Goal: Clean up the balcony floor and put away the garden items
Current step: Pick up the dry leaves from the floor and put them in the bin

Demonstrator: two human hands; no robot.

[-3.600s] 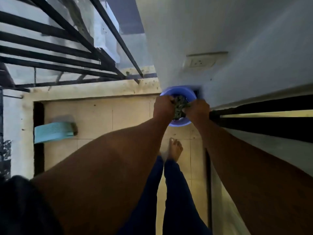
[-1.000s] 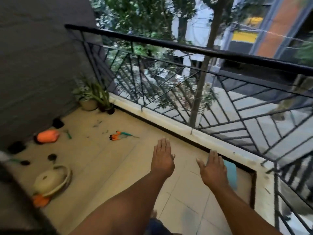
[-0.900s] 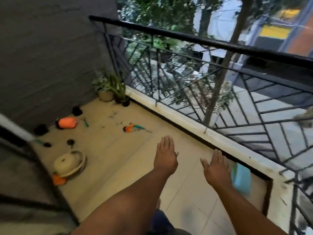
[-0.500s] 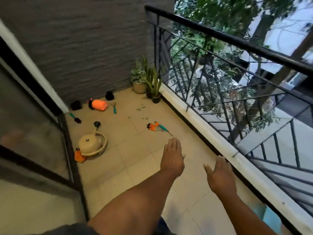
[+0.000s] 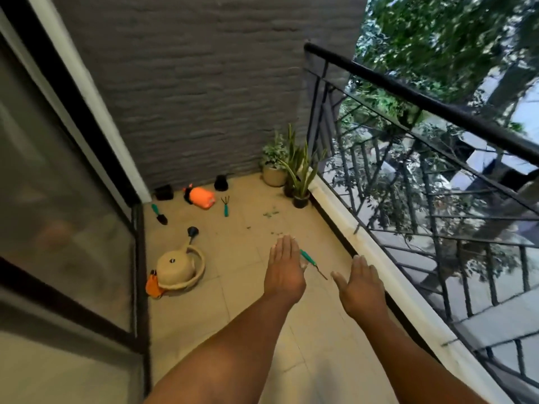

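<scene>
Both hands are held out flat over the floor, palms down, fingers straight and together, gripping nothing: the left hand point(image 5: 284, 268) a little ahead, the right hand point(image 5: 360, 282) beside it and apart from it. Half a second ago the left hand sat below the orange-and-teal tool; now it covers most of it, and only the thin teal handle point(image 5: 309, 259) pokes out between the two hands. The view has swung left since then, so the grey wall fills more of the scene and the glass door has come nearer.

The floor tiles point(image 5: 233, 301) are smooth, pale beige squares, scattered with small green leaf bits point(image 5: 270, 213). To the left lies a round, tan watering can point(image 5: 178, 268) with a looped handle and black funnel spout, an orange object tucked under it. Further back: a teal-handled trowel point(image 5: 159, 214), a small teal hand rake point(image 5: 225, 206), an orange plastic sprayer point(image 5: 201, 197) on its side, and two small black pots point(image 5: 221, 182). Potted plants point(image 5: 287, 170) stand in the corner, where the rough grey brick-textured wall point(image 5: 186, 83) meets the black metal railing point(image 5: 408, 91).
</scene>
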